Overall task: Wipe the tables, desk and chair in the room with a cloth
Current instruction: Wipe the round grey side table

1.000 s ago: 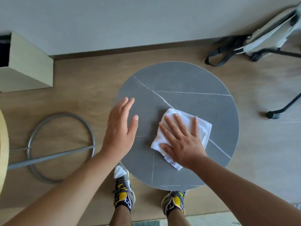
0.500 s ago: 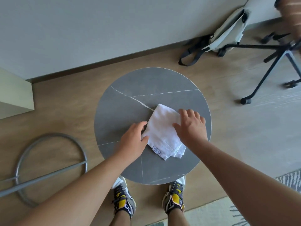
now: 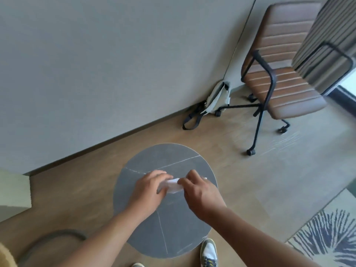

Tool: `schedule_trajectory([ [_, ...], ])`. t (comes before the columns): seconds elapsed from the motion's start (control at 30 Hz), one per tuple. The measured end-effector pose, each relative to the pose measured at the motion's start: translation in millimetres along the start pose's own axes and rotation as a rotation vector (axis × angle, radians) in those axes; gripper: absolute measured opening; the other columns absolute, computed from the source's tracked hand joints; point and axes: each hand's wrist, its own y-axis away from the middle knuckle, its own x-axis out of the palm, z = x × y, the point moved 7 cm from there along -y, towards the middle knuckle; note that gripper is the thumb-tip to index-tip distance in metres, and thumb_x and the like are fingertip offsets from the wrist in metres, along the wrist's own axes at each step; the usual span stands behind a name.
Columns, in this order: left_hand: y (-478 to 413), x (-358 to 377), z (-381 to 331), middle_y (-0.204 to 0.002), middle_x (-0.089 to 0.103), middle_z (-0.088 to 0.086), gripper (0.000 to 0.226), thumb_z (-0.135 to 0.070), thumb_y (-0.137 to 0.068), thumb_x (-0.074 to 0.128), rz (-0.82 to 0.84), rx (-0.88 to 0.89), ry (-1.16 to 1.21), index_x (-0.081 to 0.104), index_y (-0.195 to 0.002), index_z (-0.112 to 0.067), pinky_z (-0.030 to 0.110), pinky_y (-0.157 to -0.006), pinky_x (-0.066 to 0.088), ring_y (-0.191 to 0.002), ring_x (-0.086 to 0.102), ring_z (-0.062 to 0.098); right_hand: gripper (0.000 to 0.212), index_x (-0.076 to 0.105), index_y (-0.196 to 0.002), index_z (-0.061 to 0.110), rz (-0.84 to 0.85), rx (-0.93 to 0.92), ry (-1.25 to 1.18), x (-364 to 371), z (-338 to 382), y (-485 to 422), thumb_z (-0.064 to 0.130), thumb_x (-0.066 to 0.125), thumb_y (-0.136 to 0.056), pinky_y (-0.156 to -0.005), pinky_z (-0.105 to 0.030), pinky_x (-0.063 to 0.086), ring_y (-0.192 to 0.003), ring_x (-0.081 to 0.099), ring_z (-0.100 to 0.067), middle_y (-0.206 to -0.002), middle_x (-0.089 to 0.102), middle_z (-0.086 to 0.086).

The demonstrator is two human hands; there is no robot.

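A round grey stone-look table (image 3: 163,224) with thin white veins stands below me. Above its middle, both my hands hold a small white cloth (image 3: 173,185), bunched between them. My left hand (image 3: 148,191) grips the cloth's left end with curled fingers. My right hand (image 3: 200,193) pinches its right end. Most of the cloth is hidden by my fingers. A brown ribbed office chair (image 3: 279,74) on a black wheeled frame stands at the upper right by the wall.
A pale bag (image 3: 219,99) with black straps leans against the grey wall beside the chair. A patterned rug (image 3: 331,237) lies at the lower right. A pale wooden box (image 3: 13,193) sits at the left, a grey metal ring base (image 3: 54,237) at the lower left. My shoes show below the table.
The cloth lay flat under my right palm, then both hands gathered it and lifted it bunched off the table. My view swung up and right, bringing the chair into sight.
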Motion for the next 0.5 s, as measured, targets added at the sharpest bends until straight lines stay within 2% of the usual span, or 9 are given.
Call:
schedule_trajectory([
  [0.07,0,-37,-37,-0.110,0.070,-0.013,0.041,-0.015,-0.079,0.072,-0.028,0.095,-0.037,0.069,-0.116,-0.031,0.038,-0.086,0.055,-0.100,0.067,0.014,0.029,0.064,-0.107,0.021,-0.054,0.007,-0.024,-43,16,-1,0.009,0.065,-0.081,-0.045,-0.031,0.040,-0.065,0.055,-0.025,-0.094,0.053,0.000],
  [0.17,-4,-95,-96,-0.107,0.066,-0.020,0.040,-0.022,-0.081,0.067,-0.055,0.234,-0.101,0.060,-0.117,-0.038,0.035,-0.082,0.053,-0.096,0.064,0.006,0.032,0.058,-0.111,0.023,-0.134,-0.043,-0.044,-117,40,-5,0.013,0.061,-0.081,-0.048,-0.033,0.044,-0.073,0.057,-0.024,-0.096,0.054,0.001],
  [0.3,-8,-173,-173,-0.101,0.062,-0.021,0.038,-0.022,-0.085,0.065,-0.087,0.363,-0.136,0.048,-0.112,-0.043,0.021,-0.069,0.046,-0.083,0.061,0.004,0.035,0.054,-0.106,0.021,-0.253,-0.103,-0.037,-223,64,-2,0.015,0.073,-0.078,-0.046,-0.036,0.044,-0.068,0.047,-0.022,-0.097,0.049,0.002],
  [0.37,-9,-200,-201,-0.098,0.060,-0.021,0.035,-0.024,-0.085,0.065,-0.104,0.405,-0.147,0.047,-0.109,-0.043,0.021,-0.068,0.048,-0.082,0.060,0.004,0.027,0.054,-0.104,0.022,-0.328,-0.125,-0.019,-262,68,0,0.016,0.069,-0.083,-0.046,-0.037,0.045,-0.069,0.047,-0.022,-0.096,0.048,0.003],
  [0.47,-9,-237,-247,-0.093,0.058,-0.020,0.035,-0.017,-0.081,0.073,-0.125,0.481,-0.157,0.053,-0.099,-0.038,0.001,-0.069,0.038,-0.082,0.055,-0.004,0.015,0.054,-0.104,0.023,-0.419,-0.169,0.007,-323,77,8,0.020,0.060,-0.090,-0.049,-0.037,0.048,-0.071,0.052,-0.023,-0.096,0.050,0.004],
  [0.5,-9,-247,-263,-0.092,0.058,-0.020,0.032,-0.017,-0.081,0.073,-0.118,0.493,-0.164,0.054,-0.097,-0.037,0.000,-0.068,0.036,-0.081,0.055,-0.003,0.012,0.054,-0.103,0.023,-0.440,-0.187,0.018,-341,80,10,0.020,0.059,-0.093,-0.049,-0.036,0.049,-0.071,0.052,-0.023,-0.096,0.050,0.003],
])
